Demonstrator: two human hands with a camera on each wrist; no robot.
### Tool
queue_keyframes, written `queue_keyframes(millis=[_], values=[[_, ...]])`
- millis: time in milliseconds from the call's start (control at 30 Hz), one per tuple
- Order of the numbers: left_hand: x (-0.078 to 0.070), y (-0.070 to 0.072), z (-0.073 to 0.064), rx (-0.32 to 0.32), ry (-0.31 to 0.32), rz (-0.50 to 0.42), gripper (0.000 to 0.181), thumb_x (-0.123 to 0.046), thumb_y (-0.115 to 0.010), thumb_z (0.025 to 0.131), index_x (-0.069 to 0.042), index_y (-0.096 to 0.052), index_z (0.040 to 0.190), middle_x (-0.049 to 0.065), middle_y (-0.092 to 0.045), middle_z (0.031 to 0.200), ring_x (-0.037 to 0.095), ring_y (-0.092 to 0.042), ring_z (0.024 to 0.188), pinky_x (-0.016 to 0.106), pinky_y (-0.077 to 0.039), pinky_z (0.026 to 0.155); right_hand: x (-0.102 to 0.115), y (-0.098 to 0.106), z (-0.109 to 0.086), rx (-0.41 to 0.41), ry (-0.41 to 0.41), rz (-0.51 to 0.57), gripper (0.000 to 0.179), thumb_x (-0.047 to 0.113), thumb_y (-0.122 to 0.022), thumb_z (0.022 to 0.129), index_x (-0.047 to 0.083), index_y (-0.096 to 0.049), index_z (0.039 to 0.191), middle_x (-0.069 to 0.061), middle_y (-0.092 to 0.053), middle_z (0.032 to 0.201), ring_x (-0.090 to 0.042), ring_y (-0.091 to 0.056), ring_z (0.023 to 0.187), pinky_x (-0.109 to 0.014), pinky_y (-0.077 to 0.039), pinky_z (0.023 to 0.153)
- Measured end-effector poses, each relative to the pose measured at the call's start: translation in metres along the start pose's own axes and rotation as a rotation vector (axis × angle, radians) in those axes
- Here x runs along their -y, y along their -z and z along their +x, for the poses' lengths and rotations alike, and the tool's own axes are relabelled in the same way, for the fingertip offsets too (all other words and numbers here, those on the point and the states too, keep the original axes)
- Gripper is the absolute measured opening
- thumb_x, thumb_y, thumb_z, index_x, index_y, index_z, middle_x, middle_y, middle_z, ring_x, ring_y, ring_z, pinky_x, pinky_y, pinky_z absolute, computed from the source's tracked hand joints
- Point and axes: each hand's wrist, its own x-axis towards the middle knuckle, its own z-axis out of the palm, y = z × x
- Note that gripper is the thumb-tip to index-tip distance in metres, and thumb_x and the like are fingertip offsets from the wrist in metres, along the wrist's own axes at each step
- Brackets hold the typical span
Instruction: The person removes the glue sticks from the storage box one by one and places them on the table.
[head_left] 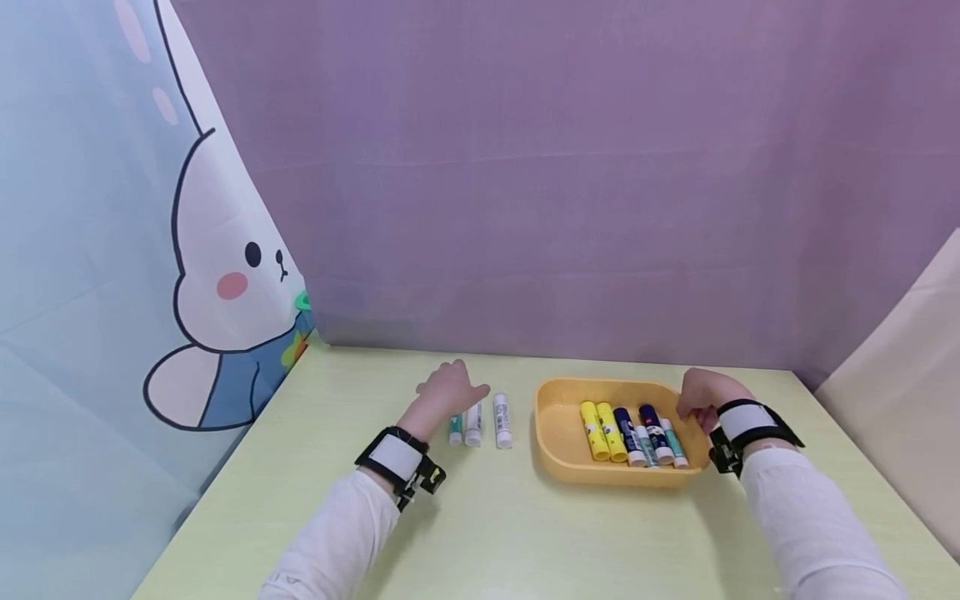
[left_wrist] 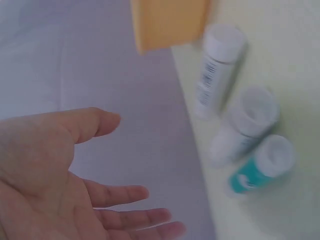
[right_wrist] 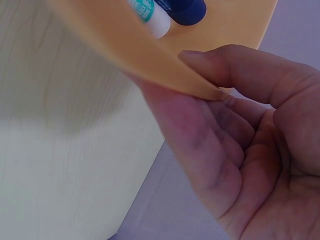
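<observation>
My left hand [head_left: 447, 389] hovers over a short row of glue sticks, its fingers spread and holding nothing. Two white glue sticks [head_left: 502, 421] and a teal one with a white cap [left_wrist: 262, 163] lie beneath and beside it. With thumb and fingers, my right hand [head_left: 712, 396] pinches the right rim of a yellow-orange plastic tray [head_left: 561, 458]. Inside the tray lie two yellow glue sticks [head_left: 593, 431], two dark blue ones [head_left: 655, 433] and two teal ones [head_left: 673, 443], side by side. In the right wrist view the thumb is inside the rim, the fingers outside.
Everything sits on a pale yellow-green wood-grain table [head_left: 480, 533]. A purple cloth [head_left: 570, 183] hangs along its back edge. To the left hangs a light blue curtain [head_left: 75, 250] with a cartoon rabbit; a pale cloth [head_left: 915, 375] borders the right.
</observation>
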Motion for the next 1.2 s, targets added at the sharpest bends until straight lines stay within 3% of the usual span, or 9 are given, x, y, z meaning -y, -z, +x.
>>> queue_keyframes(millis=[100,333,600,900,1200], values=[[-0.009,0.007,-0.005,-0.030,-0.014,0.010,0.081,-0.059,-0.055,0.086,0.001,-0.040,0.139,0.023,-0.044,0.139,0.044,-0.042,0.126,0.071,-0.026,0.098,0.000,0.000,0.000,0.002,0.006,-0.007,0.009,0.002,-0.062,0.078,-0.006,-0.065,0.081,-0.010,-0.060,0.064,-0.017,-0.061,0.052,-0.028,-0.055,0.055],[-0.028,0.025,-0.016,-0.116,-0.082,0.044,0.092,-0.069,-0.053,0.081,-0.003,-0.034,0.143,0.021,-0.037,0.146,0.041,-0.029,0.136,0.074,-0.012,0.102,0.001,0.001,-0.001,-0.006,0.010,-0.013,0.008,0.002,-0.063,0.078,-0.006,-0.064,0.081,-0.009,-0.059,0.063,-0.016,-0.060,0.051,-0.028,-0.055,0.054],[-0.048,0.038,-0.025,-0.207,-0.163,0.080,0.098,-0.070,-0.055,0.078,-0.015,-0.020,0.151,0.020,-0.017,0.155,0.041,-0.012,0.142,0.074,-0.008,0.102,0.000,0.000,0.001,-0.007,0.009,-0.009,0.008,0.002,-0.063,0.078,-0.005,-0.064,0.080,-0.008,-0.058,0.061,-0.016,-0.059,0.050,-0.027,-0.054,0.053],[-0.077,0.039,-0.033,-0.185,-0.273,0.087,0.098,-0.067,-0.057,0.080,-0.020,-0.010,0.153,0.017,-0.012,0.156,0.038,-0.009,0.143,0.069,-0.009,0.106,-0.001,0.000,0.002,-0.007,0.010,-0.018,0.008,0.003,-0.063,0.078,-0.005,-0.064,0.080,-0.007,-0.057,0.061,-0.015,-0.058,0.050,-0.026,-0.054,0.052],[-0.100,0.018,-0.037,-0.146,-0.396,0.077,0.099,-0.067,-0.055,0.081,-0.024,-0.003,0.153,0.016,-0.008,0.157,0.041,-0.008,0.142,0.067,-0.012,0.107,-0.002,-0.001,0.001,-0.013,0.010,-0.005,0.009,0.003,-0.063,0.078,-0.006,-0.065,0.081,-0.010,-0.060,0.064,-0.016,-0.060,0.051,-0.027,-0.054,0.052]])
